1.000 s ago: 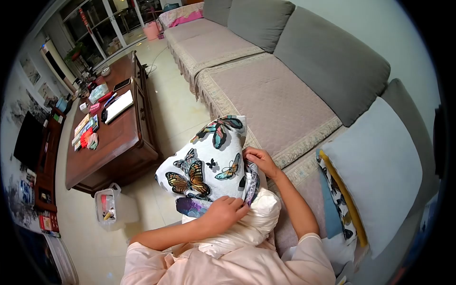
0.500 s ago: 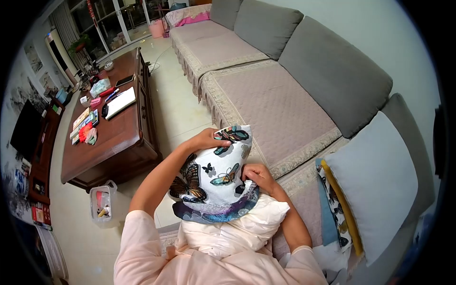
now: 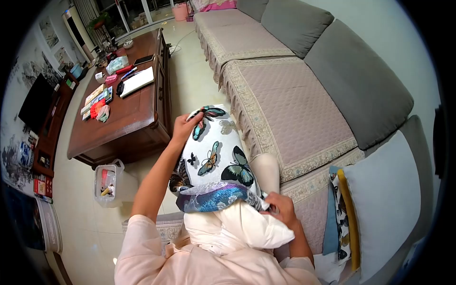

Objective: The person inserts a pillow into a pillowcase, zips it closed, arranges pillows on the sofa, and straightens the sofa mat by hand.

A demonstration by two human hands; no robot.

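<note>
A white pillowcase with a butterfly print (image 3: 209, 147) is partly drawn over a white cushion insert (image 3: 237, 225) on my lap. Its open end is folded back, showing a blue and purple band. My left hand (image 3: 186, 127) grips the far left corner of the pillowcase, thumb on top of the cloth. At the right end of the folded band, my right hand (image 3: 281, 208) is closed on the pillowcase's edge, right above the insert's corner. The insert's near part bulges out of the opening toward my body.
Along the right runs a sofa with a quilted cover (image 3: 285, 99) and grey back cushions (image 3: 361, 80). Cushions, one light grey (image 3: 384, 204), stand beside me. A wooden coffee table (image 3: 137, 109) bears a white notebook (image 3: 138, 81) and small items. A plastic bin (image 3: 111, 183) is on the floor.
My left hand has moved left and away from me with the pillowcase corner, stretching the cloth longer. My right hand has shifted right and nearer, along the opening's edge. The view has turned slightly.
</note>
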